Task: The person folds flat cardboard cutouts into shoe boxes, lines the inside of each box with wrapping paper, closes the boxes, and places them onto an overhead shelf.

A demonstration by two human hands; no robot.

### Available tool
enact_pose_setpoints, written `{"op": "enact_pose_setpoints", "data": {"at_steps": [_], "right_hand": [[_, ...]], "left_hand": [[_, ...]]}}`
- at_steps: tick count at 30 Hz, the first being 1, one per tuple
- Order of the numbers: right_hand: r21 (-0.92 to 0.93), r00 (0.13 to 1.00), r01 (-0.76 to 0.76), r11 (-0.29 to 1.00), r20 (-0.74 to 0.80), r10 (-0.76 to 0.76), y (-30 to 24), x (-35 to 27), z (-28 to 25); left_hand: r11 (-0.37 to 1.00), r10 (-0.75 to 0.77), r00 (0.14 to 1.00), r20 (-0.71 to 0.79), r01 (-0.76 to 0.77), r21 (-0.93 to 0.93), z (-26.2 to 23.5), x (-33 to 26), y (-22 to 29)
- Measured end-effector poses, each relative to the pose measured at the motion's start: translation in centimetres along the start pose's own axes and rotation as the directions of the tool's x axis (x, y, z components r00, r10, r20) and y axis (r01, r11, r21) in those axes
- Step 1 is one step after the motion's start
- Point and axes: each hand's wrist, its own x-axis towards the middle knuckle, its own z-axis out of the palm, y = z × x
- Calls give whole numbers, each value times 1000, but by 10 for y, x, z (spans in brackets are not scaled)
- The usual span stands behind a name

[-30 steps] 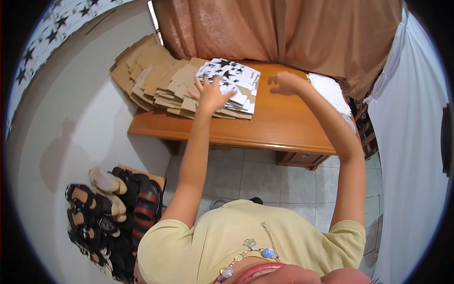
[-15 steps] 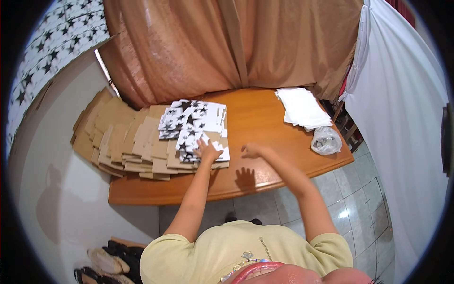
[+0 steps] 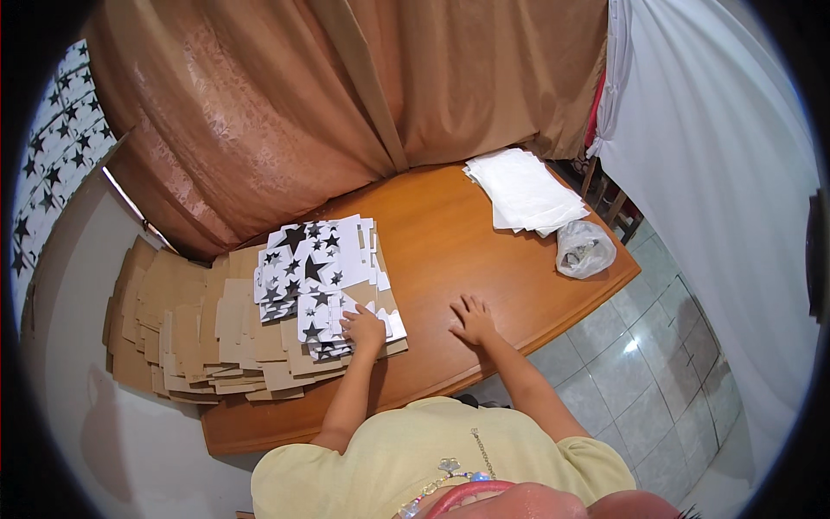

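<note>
Left of the frame's centre, the left hand [image 3: 363, 329] lies palm down, fingers loosely together, on the lower edge of a stack of flat white die-cut cardboard sheets printed with black stars [image 3: 322, 275], pressing on the top sheet without clamping it. Those glossy, notched sheets rest on a broader, fanned heap of plain brown corrugated cardboard blanks [image 3: 186, 333], matte and rough-edged, which spreads toward the left edge of the frame. Both piles sit on the smooth, polished orange-brown wooden surface [image 3: 467, 251], whose rounded rim bends toward the lower right. The right hand [image 3: 474, 318] rests just right of centre, fingers spread apart and flat on the bare wood, holding nothing. In the upper right lies a neat pile of thin white paper sheets [image 3: 526, 192], and just below it a small crumpled clear plastic bag [image 3: 584, 248], knotted and shiny. A soft, pleated brown fabric curtain [image 3: 346, 95] hangs across the top, with a white cloth sheet [image 3: 709, 156] draped at the right over pale glazed floor tiles [image 3: 657, 381].
</note>
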Motion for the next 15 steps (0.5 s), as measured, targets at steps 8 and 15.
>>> {"op": "enact_pose_setpoints", "data": {"at_steps": [8, 15], "right_hand": [[75, 996, -28, 997, -85, 35, 47, 18, -19], [340, 984, -153, 928, 142, 111, 76, 103, -38]], "left_hand": [[970, -27, 940, -340, -58, -237, -41, 8, -8], [772, -220, 793, -568, -214, -599, -80, -32, 10]]}}
